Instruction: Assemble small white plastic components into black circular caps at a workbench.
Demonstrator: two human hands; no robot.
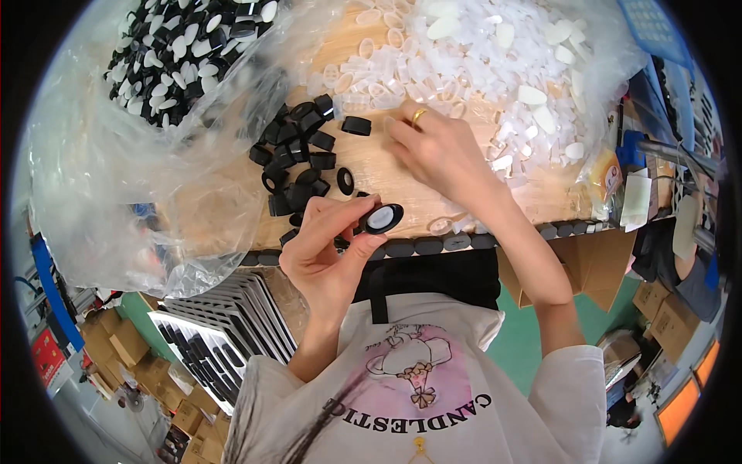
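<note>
Between the thumb and fingers of my left hand [328, 236] is a black oval cap [396, 213] with a white oval centre, tilted up above the table's near edge. My right hand [437, 147], with a gold ring on one finger, reaches over the wooden table. Its fingers are curled together close to the tabletop, and whatever is in them is hidden. A loose black cap [356, 125] lies just left of those fingers. More black oval caps [297, 147] are heaped left of centre, and one stands on edge [345, 181] near my left hand.
Clear oval rings [379, 77] and translucent pieces [495, 62] spread across the far side. A plastic bag of black and white caps [174, 66] sits far left. Dark oval pieces [429, 246] line the near edge. Stacked trays [224, 325] stand below left; an open cardboard box [591, 263] is below right.
</note>
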